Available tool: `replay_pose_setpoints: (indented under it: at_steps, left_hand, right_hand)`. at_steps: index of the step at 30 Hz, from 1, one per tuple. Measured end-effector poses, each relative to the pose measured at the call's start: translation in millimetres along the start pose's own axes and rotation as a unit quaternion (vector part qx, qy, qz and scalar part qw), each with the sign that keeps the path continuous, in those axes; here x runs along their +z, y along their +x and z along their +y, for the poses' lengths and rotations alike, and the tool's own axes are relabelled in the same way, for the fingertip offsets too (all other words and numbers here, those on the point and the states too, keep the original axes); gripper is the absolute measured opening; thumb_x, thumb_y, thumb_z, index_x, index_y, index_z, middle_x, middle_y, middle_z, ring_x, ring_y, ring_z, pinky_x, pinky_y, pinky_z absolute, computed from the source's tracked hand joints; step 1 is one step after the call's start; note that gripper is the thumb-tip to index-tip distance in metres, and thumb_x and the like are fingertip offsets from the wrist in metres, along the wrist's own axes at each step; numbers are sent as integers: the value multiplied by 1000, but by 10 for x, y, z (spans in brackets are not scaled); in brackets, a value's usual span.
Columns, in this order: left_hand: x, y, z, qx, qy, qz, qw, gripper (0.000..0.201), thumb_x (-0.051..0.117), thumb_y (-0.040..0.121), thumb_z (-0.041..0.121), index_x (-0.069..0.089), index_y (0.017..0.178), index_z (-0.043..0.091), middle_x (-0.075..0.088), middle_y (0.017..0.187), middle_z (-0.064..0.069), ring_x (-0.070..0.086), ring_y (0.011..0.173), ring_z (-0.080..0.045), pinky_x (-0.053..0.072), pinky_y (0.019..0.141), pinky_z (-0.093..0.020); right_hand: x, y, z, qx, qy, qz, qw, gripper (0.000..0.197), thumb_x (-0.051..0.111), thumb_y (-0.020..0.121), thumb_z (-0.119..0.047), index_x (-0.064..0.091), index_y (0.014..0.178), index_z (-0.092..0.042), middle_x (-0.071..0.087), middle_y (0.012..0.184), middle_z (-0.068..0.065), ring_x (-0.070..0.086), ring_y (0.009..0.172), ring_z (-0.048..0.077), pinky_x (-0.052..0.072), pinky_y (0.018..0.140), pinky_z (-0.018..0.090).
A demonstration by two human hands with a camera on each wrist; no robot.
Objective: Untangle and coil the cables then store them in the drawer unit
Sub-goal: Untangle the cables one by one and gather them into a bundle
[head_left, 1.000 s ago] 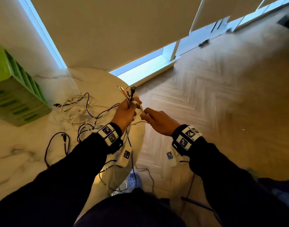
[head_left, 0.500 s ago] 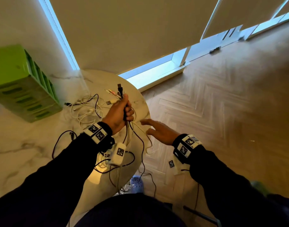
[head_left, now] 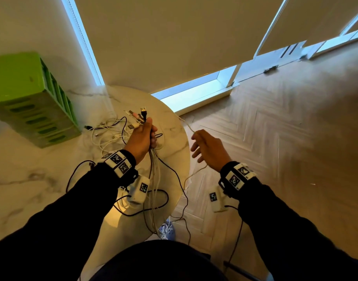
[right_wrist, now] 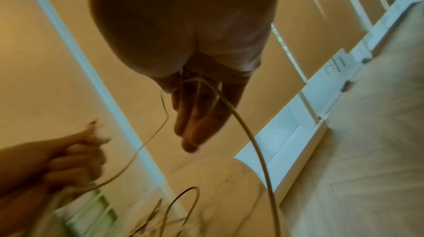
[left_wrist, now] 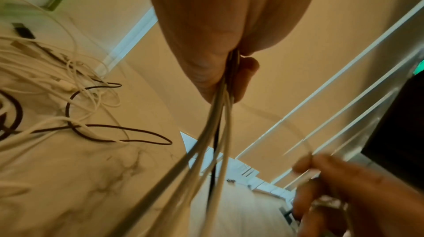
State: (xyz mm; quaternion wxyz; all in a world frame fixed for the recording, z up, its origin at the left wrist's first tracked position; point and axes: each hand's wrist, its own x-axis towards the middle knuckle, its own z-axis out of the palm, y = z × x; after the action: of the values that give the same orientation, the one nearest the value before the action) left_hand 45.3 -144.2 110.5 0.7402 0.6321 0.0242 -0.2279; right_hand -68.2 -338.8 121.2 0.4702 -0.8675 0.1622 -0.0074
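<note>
The left hand (head_left: 141, 138) is closed in a fist around a bundle of cables (head_left: 153, 169), white ones and a dark one together. Their plug ends (head_left: 143, 113) stick up out of the top of the fist, a black USB plug the tallest, and the long strands hang from the bottom of the grip, looping down past the table edge toward the floor. In the left wrist view the strands (left_wrist: 218, 123) run out between the heel of the palm and the curled fingers.

The right hand (head_left: 209, 151) is at three o'clock from the left, apart from it, out past the table's rim above the floor. Its fingers are straight and spread, and a single white cable (right_wrist: 241, 123) runs across the palm and trails off downward; I cannot tell whether the thumb pinches it.

On the round marble table (head_left: 42, 189) at about ten o'clock from the left fist lies a loose tangle of white and dark cables (head_left: 111, 134). Past it, at nine to ten o'clock, the green drawer unit (head_left: 32, 102) stands on the table against the wall, its drawers all pushed in. Herringbone wood floor (head_left: 275, 138) fills the right side, with drawn blinds (head_left: 174, 37) at twelve o'clock.
</note>
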Motion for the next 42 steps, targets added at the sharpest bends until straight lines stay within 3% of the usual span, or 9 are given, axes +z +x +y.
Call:
replay_pose_setpoints:
  at_steps: [3,6,9,12,18,22,29,35,42]
  left_hand:
    - [-76,-8,78,-9,-60,-28,998,42,38,107,40,46,76,13,33,58,4,28,46,-8,28,45,-21]
    - [-65,-84,175,-26,-86,-65,994,43,38,107,41,42,73,15,27,55,5,26,47,-9,27,46,-22]
    - [-35,-149,219,-41,-74,-116,990,44,37,107,44,42,74,15,30,55,4,33,48,-11,29,50,-24]
    - [-35,-215,268,-39,-19,-164,985,45,35,105,49,46,77,15,51,62,-2,54,59,-19,46,61,-31]
    - [-186,-330,537,-40,43,-201,978,47,34,105,49,46,78,13,59,65,-9,69,71,-33,58,75,-43]
    - [-517,-319,696,-67,-9,-218,974,42,37,105,47,48,82,13,32,56,0,45,51,-21,58,81,-51]
    - [-775,-357,865,-58,-120,-188,973,30,40,105,43,54,93,19,24,66,3,35,57,-14,56,88,-48]
    - [-1002,-337,1214,44,-189,-100,976,46,38,106,42,54,65,26,35,65,6,44,63,-12,56,89,-39]
    - [-1255,-153,1284,142,-197,110,964,22,57,98,43,46,86,28,34,71,10,34,61,-8,37,65,-25]
  right_hand:
    - [-217,202,383,127,-191,-115,966,27,43,103,-27,67,105,-14,74,98,6,71,90,22,57,83,37]
    - [-233,201,557,228,-411,-305,828,52,54,98,-40,50,143,-14,50,148,8,46,137,27,38,111,38]
    - [-98,130,299,133,-285,-343,885,99,76,83,-47,15,159,-27,12,167,0,16,152,21,21,123,44]
    - [188,105,-128,7,-120,-352,928,108,83,75,-47,15,158,-35,8,167,-6,12,150,12,17,120,37]
    - [750,102,-484,19,58,-454,889,15,66,95,-13,71,107,-4,73,109,8,66,107,14,50,101,28]
    - [742,118,-277,137,28,-547,826,27,66,90,-20,63,63,-13,67,69,7,70,89,30,48,103,46]
    - [249,512,-205,145,-193,-445,862,32,74,85,-38,61,68,-13,69,69,7,71,72,17,49,91,37]
    - [120,568,49,35,-343,-245,906,32,63,87,-37,62,67,-13,72,67,11,68,61,20,56,71,33]
    - [642,75,294,10,-333,-360,872,36,59,95,-39,47,66,-21,54,67,1,53,62,18,42,56,28]
